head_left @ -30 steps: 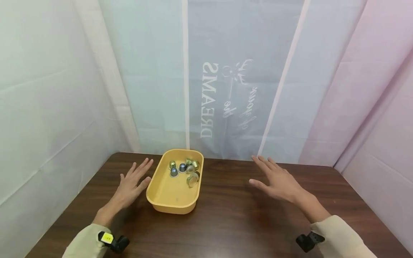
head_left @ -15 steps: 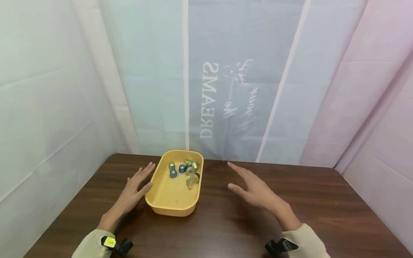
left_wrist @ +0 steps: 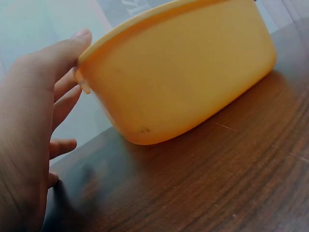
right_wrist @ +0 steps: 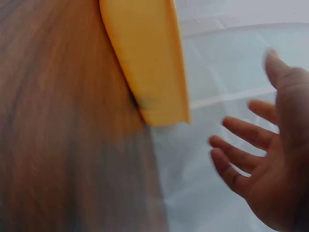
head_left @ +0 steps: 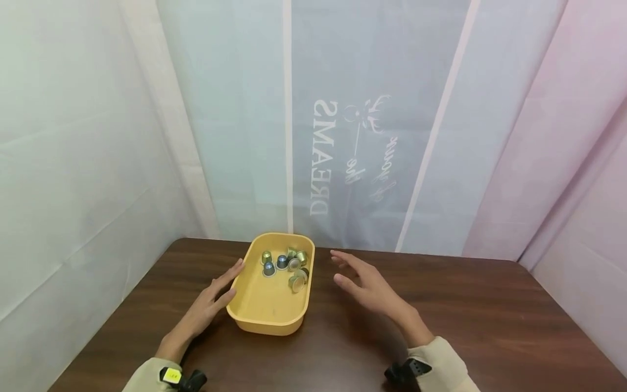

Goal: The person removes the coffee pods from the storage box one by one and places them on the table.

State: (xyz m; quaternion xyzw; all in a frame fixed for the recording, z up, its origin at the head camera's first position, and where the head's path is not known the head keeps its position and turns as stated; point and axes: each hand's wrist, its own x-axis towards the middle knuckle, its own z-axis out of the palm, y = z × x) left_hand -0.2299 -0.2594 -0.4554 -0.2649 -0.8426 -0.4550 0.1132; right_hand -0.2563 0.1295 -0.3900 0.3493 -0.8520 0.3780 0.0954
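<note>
A yellow plastic tray (head_left: 259, 305) stands on the table, left of centre in the head view. Inside it, toward the far end, lie several coffee capsules: blue ones (head_left: 269, 269) and green-gold ones (head_left: 297, 282), some tipped on their sides. My left hand (head_left: 206, 307) is at the tray's left side, its fingers fairly straight along the rim; in the left wrist view the thumb is close to the rim, and contact is hard to tell. To the right of the tray, my right hand (head_left: 369, 286) is held apart from it, fingers spread and slightly bent, holding nothing.
The dark wooden table (head_left: 490, 310) extends to the right and in front of the tray. Behind it hangs a printed curtain (head_left: 372, 65), close to the table's far edge. White cloth (head_left: 88, 163) hangs along the left side, and more on the right.
My right hand has moved left, much closer to the tray. The left hand has come slightly nearer to the tray's left rim. The capsules keep their places in the tray.
</note>
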